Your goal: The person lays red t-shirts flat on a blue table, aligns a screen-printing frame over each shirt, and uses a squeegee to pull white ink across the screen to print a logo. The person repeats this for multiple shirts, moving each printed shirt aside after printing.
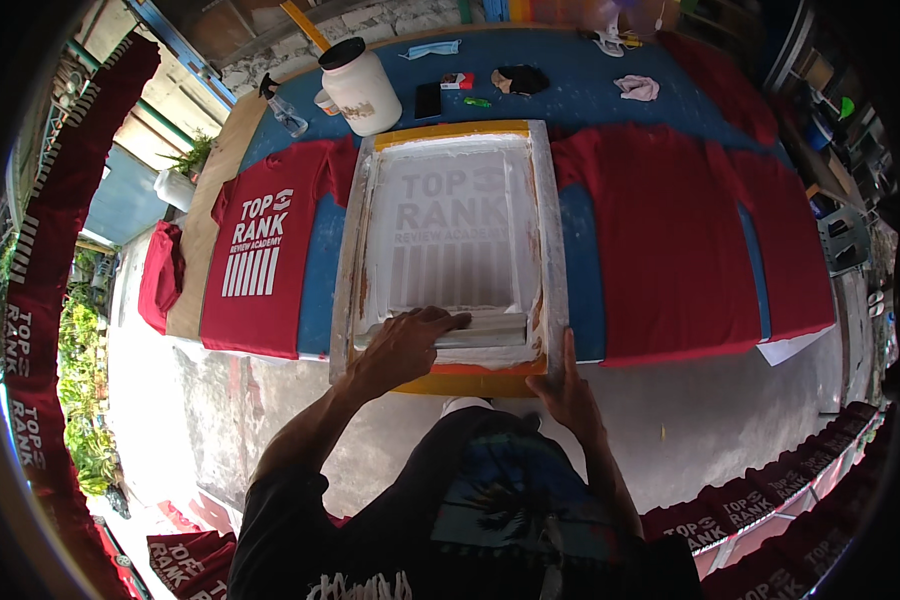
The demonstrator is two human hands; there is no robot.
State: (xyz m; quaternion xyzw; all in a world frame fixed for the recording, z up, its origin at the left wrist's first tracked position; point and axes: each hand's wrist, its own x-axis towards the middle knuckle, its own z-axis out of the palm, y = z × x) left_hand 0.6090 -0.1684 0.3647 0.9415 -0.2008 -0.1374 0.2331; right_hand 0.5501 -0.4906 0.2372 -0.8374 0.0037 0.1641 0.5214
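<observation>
Screen-printing frame (548, 250): lying flat on the blue worktop (580, 100), its mesh whitened with ink and showing a pale lettered design; yellow bands are running along its far and near edges.

Squeegee (485, 328): lying crosswise on the mesh near the frame's near edge; the left hand (402, 345) is resting on top of it, fingers (448, 320) clenched over the blade's handle and grasping it.

Right hand (567, 385): pressing against the frame's near right corner, fingers released and holding nothing, the forefinger lying straight up along the side rail.

Printed red shirt (260, 260): lying just beside the frame on the left, carrying a white lettered design with vertical bars (the same design as on the mesh).

Plain red shirts (670, 240): lying spread to the right of the frame, overlapping one another.

White plastic jar (362, 88): standing with a black lid beyond the frame's far left corner; a spray bottle (282, 108) is lying just left of it.

Far worktop items: a black phone (428, 100), a dark cloth (522, 79), a pink rag (638, 88) and a blue face mask (432, 48), all well apart from the hands.

Further printed red shirts (730, 510): lying in a row at lower right, on the floor side.
</observation>
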